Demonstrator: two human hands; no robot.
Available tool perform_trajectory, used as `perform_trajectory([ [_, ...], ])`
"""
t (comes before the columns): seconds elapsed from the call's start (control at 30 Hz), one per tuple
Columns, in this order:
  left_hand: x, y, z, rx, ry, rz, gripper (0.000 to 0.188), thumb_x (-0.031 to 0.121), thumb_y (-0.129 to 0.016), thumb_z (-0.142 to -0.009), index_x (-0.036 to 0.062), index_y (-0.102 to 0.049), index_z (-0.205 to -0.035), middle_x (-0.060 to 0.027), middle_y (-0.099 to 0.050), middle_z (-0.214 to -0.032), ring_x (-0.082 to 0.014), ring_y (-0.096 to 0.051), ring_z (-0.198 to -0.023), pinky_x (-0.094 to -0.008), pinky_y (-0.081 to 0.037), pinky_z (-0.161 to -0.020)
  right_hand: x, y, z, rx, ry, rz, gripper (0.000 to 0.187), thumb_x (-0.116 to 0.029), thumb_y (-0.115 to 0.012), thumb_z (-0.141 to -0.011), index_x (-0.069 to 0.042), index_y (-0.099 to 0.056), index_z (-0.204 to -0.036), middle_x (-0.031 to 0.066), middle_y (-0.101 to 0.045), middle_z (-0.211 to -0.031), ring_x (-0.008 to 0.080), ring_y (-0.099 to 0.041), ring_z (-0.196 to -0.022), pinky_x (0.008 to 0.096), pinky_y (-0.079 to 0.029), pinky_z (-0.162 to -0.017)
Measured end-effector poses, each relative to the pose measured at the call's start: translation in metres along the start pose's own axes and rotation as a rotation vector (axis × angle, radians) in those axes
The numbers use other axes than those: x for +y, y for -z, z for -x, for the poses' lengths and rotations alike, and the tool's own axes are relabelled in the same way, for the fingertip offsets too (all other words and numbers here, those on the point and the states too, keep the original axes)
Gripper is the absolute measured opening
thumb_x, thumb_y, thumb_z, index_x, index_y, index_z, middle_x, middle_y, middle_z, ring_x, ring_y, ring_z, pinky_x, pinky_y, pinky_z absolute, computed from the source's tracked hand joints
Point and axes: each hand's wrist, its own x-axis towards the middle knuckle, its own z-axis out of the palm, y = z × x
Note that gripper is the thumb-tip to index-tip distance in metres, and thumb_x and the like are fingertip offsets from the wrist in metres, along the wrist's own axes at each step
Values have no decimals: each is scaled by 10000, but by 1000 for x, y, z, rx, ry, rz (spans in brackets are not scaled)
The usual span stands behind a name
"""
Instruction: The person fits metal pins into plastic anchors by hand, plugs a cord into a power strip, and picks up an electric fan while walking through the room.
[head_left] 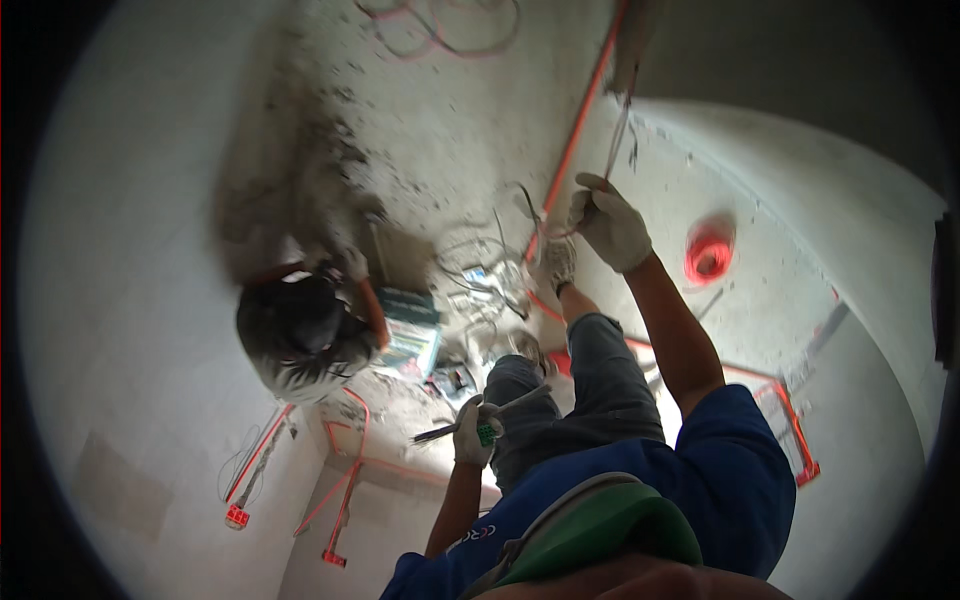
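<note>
My right hand (610, 225), in a pale work glove, is raised with its fingers closed on thin wires (618, 145). They run up from the fingertips toward a dark spot high on the wall. Lower down, my left hand (472, 432), gloved too, is wrapped round a bundle of thin dark strands (433, 436), whose ends stick out to the left. A green piece (487, 434) shows at the same hand. A grey rod-like length (525, 400) extends from there to the right, across my leg; whether it joins the bundle is not visible.
A co-worker (305, 330) in a dark cap bends at the left beside a dark green box (408, 308). Loose cables (480, 265) and small items lie by my feet. Orange conduit (580, 125) runs along the wall; a red coil (708, 258) lies right.
</note>
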Motion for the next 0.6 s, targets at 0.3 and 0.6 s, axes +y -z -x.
perform_trajectory([
  [0.3,181,-91,122,-129,-702,-247,226,163,-457,-996,1,-572,-1104,-98,-659,-847,-138,-610,-550,-258,-493,-510,-148,-206,30,53,347,195,310,-14,-507,-928,-23,-522,-1238,128,-638,-986,197,-606,-825,340,-507,-773],
  [0.6,351,-148,76,-203,-933,-229,226,147,-460,-984,-11,-570,-1103,-114,-660,-855,-150,-617,-557,-260,-505,-504,-255,-264,-46,159,562,342,125,-96,-557,-938,-34,-575,-1045,55,-609,-810,131,-567,-657,281,-478,-595],
])
